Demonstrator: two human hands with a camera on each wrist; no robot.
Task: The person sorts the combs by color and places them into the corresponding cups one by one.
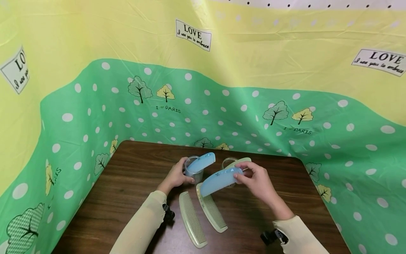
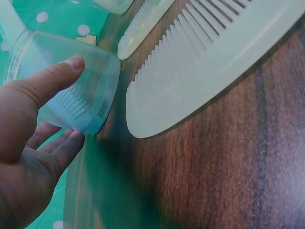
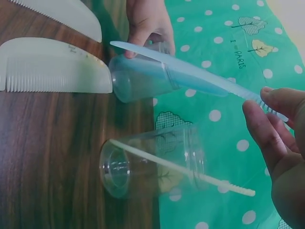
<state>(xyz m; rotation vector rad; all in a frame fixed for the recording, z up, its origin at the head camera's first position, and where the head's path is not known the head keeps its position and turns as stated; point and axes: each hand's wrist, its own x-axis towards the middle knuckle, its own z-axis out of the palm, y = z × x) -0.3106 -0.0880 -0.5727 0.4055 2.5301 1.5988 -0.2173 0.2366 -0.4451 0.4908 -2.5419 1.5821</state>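
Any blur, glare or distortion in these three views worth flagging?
Head view: sharp and evenly lit, with wide-angle bending of the backdrop's edges. Left wrist view: the left hand and the cup are soft, and the pale comb looks washed out. Right wrist view: tilted sideways, the right hand blurred at the frame edge, the blue comb fairly clear.

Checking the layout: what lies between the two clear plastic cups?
In the head view, the blue comb pinched by the right hand crosses between the left cup and right cup.
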